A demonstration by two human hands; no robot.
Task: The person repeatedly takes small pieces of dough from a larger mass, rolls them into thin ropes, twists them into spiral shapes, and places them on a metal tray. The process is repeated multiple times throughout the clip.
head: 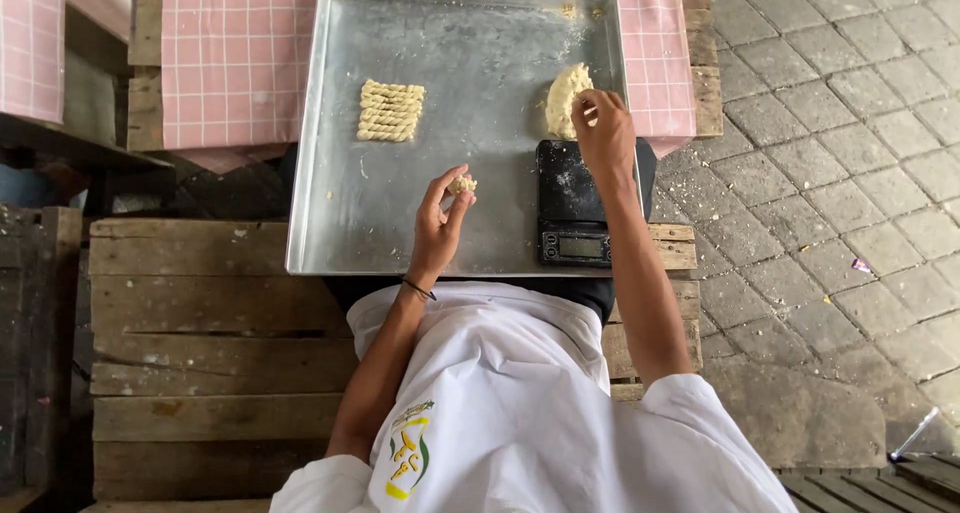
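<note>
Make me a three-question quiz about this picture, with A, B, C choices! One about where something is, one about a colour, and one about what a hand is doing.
1. Where is the stack of twisted dough sticks?
A. On the metal tray
B. On the black scale
C. On the paved ground

2. What colour is the checked cloth under the tray?
A. Blue
B. Pink
C. Green

3. What is the left hand doing?
A. Lying flat on the crate
B. Pinching a small piece of dough
C. Holding a spoon

Answers:
1. A, the sticks lie on the tray's upper left part.
2. B, the cloth has pink and white squares.
3. B, its fingertips close on a little lump, while the right hand touches the big dough lump.
</note>
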